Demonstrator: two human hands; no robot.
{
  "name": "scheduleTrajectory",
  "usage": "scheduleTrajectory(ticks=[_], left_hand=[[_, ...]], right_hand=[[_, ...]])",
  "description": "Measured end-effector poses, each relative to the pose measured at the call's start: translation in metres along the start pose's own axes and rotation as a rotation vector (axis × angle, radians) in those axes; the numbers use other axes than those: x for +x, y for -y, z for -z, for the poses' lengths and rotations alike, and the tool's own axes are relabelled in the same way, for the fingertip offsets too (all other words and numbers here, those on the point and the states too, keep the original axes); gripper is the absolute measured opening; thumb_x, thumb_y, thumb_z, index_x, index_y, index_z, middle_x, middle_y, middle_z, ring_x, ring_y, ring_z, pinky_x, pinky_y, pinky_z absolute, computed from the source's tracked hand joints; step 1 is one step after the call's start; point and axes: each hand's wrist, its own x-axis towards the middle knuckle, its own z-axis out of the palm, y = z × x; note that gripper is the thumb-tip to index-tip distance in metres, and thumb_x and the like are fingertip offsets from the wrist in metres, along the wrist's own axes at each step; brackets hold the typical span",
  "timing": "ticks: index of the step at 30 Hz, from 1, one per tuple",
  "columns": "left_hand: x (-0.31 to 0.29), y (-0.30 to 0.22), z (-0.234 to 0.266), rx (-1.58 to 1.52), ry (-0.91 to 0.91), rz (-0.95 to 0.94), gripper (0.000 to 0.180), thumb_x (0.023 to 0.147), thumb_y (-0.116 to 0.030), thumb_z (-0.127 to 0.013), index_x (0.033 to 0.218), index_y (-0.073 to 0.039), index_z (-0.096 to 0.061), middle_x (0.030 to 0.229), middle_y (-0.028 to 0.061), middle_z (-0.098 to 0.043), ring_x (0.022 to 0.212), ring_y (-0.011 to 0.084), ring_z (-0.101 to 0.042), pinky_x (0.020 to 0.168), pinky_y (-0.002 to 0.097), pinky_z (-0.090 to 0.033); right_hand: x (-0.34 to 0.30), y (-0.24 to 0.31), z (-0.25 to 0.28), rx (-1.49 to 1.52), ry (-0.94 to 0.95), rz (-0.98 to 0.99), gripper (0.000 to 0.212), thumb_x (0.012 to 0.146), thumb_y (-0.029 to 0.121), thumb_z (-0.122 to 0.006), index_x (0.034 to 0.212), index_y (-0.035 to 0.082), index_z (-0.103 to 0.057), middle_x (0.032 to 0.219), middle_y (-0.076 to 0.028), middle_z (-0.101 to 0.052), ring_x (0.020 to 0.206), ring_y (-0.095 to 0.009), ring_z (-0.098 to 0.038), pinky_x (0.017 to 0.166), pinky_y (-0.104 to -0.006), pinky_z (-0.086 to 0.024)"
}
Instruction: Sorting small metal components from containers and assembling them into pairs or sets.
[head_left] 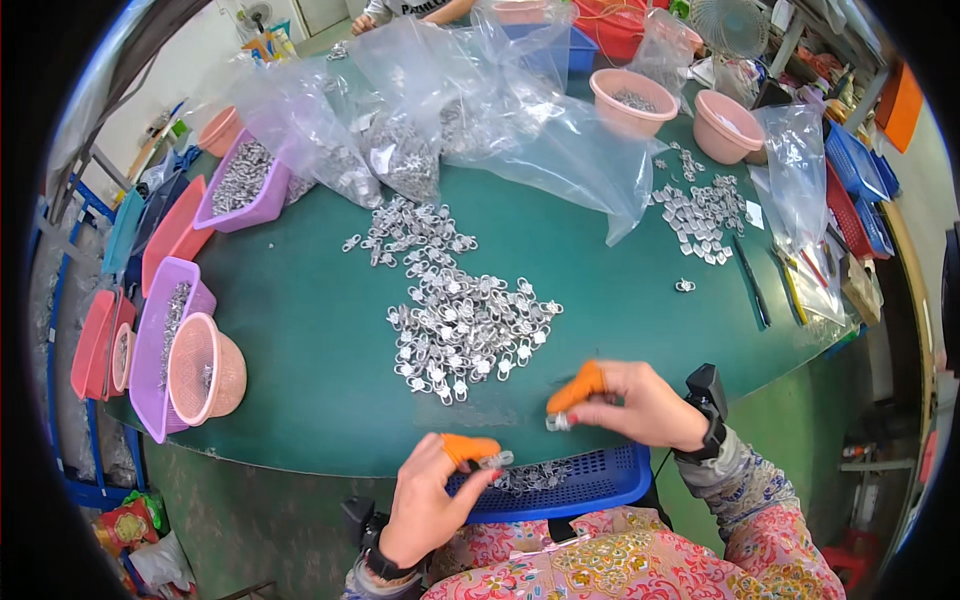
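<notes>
My left hand [432, 492], an orange cover on its index finger, pinches a small silvery metal fitting [497, 460] above the front edge of the table. My right hand [640, 402] also wears an orange finger cover and grips another small metal fitting [557, 423] low over the green tabletop. Beyond both hands lies a heap of looped metal fittings [470, 325], trailing off to the far left. Below the table edge, a blue plastic basket [625, 478] at my lap holds more of these small metal pieces, partly hidden by my left hand.
Purple bins [150, 345] and a pink basket [225, 365] line the left edge. Clear plastic bags [400, 150] cover the far side, where a person [440, 10] sits. At right are loose metal pieces [705, 215], a dark pen-like tool [752, 283] and pink bowls [725, 130].
</notes>
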Motion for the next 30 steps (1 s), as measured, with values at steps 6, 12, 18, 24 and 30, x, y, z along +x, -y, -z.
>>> scheduleTrajectory(ticks=[6,12,18,24,30], left_hand=[[0.023,0.011,-0.019,0.163,-0.116,-0.174,0.043,0.078,-0.009,-0.081,0.119,-0.005,-0.068,0.124,0.0139,-0.064,0.116,0.0360,-0.056,0.098,0.0433,-0.045],[0.040,0.025,-0.048,0.480,-0.124,-0.296,0.049,0.077,-0.016,-0.082,0.124,-0.010,-0.066,0.134,0.0108,-0.059,0.131,0.0361,-0.046,0.108,0.0508,-0.037],[0.013,0.029,-0.029,0.386,-0.173,-0.287,0.041,0.071,-0.009,-0.085,0.110,-0.009,-0.073,0.130,0.0112,-0.062,0.129,0.0384,-0.048,0.107,0.0508,-0.039],[0.019,0.023,-0.043,0.392,-0.278,-0.198,0.036,0.071,-0.007,-0.085,0.105,-0.009,-0.074,0.117,0.0107,-0.064,0.117,0.0374,-0.050,0.102,0.0495,-0.040],[0.022,0.028,-0.048,0.480,-0.314,-0.243,0.028,0.074,-0.005,-0.082,0.101,-0.007,-0.075,0.110,0.0091,-0.065,0.108,0.0347,-0.052,0.095,0.0474,-0.041]], right_hand=[[0.027,-0.012,0.004,-0.537,-0.161,0.382,0.046,0.087,0.006,-0.069,0.131,0.012,-0.062,0.129,-0.015,-0.057,0.119,-0.034,-0.054,0.101,-0.0421,-0.045],[0.029,-0.027,-0.009,-0.707,-0.134,0.381,0.050,0.082,0.006,-0.073,0.130,0.012,-0.062,0.128,-0.012,-0.056,0.113,-0.034,-0.053,0.099,-0.0414,-0.047],[-0.010,-0.021,0.003,-0.486,-0.143,0.274,0.052,0.079,0.001,-0.076,0.129,0.012,-0.065,0.120,-0.011,-0.060,0.106,-0.032,-0.055,0.093,-0.0392,-0.048],[-0.010,-0.028,0.004,-0.548,-0.250,0.237,0.044,0.078,0.007,-0.079,0.121,0.009,-0.068,0.108,-0.011,-0.060,0.100,-0.032,-0.056,0.088,-0.0392,-0.049],[-0.006,-0.038,-0.004,-0.664,-0.322,0.295,0.027,0.078,0.011,-0.081,0.104,0.008,-0.071,0.100,-0.009,-0.059,0.094,-0.030,-0.057,0.082,-0.0391,-0.050]])
